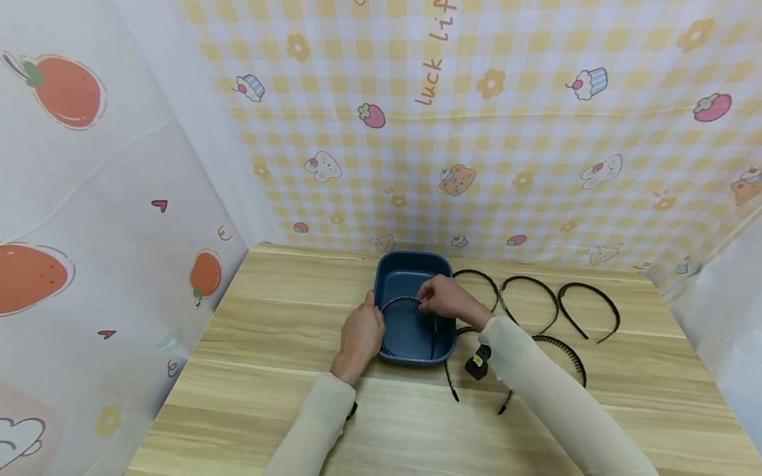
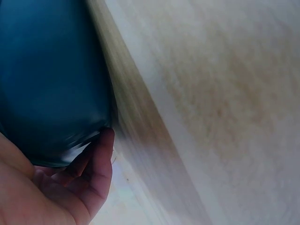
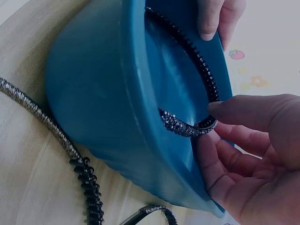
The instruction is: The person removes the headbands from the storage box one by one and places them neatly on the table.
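A dark blue rectangular basin (image 1: 411, 262) sits on the table. My left hand (image 1: 362, 330) grips its left rim, thumb over the inside and fingers along the outer wall in the left wrist view. Inside the basin is a black toothed headband (image 3: 200, 65) with a glittery rhinestone stretch. My right hand (image 1: 443, 296) reaches over the basin and pinches this headband at its top between thumb and fingers. The headband's legs point down toward the basin floor, one partly hidden behind the wall in the right wrist view.
Right of the basin, several black headbands lie on the wooden table (image 1: 286, 330): a back row with one headband (image 1: 528, 278) and another (image 1: 589, 285), plus a nearer toothed one (image 1: 559, 342) partly under my right sleeve (image 1: 553, 390). A patterned cloth (image 1: 417, 145) hangs behind.
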`<state>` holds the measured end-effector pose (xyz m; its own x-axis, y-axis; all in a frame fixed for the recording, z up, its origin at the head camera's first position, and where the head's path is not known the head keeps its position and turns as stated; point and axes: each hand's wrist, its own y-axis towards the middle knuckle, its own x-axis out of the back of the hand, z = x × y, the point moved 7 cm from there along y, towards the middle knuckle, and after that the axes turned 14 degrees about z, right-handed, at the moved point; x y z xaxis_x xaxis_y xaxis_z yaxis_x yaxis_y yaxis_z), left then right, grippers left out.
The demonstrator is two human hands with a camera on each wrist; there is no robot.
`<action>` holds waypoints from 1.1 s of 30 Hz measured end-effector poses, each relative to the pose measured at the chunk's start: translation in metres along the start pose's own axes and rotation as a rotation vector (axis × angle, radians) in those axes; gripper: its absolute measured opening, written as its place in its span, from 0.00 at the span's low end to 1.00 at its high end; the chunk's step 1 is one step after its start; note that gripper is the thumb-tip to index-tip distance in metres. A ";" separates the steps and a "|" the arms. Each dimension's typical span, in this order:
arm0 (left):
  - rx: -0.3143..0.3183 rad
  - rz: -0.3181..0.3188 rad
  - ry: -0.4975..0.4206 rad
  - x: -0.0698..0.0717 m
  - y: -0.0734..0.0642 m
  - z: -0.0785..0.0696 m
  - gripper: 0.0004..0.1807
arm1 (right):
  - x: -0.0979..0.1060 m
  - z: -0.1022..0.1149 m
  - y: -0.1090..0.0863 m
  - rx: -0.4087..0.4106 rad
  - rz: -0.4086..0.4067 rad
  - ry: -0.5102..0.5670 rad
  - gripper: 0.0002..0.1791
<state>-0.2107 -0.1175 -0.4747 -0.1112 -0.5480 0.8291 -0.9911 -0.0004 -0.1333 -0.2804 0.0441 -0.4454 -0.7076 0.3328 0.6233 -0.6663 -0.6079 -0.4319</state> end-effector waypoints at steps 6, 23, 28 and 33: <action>-0.010 -0.011 0.010 -0.001 0.000 0.000 0.24 | 0.004 -0.003 -0.003 0.011 -0.021 0.018 0.10; -0.008 -0.020 0.008 0.001 0.000 0.001 0.23 | 0.014 -0.013 -0.021 0.043 -0.059 0.115 0.14; -0.001 -0.005 0.007 0.000 0.000 0.001 0.24 | 0.017 -0.018 -0.024 0.035 -0.072 0.138 0.14; 0.004 -0.003 0.010 0.000 0.001 0.001 0.24 | 0.018 -0.021 -0.027 0.039 -0.062 0.210 0.15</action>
<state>-0.2111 -0.1183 -0.4758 -0.1090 -0.5396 0.8348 -0.9912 -0.0050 -0.1326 -0.2799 0.0821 -0.4361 -0.7019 0.5110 0.4962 -0.7033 -0.6076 -0.3691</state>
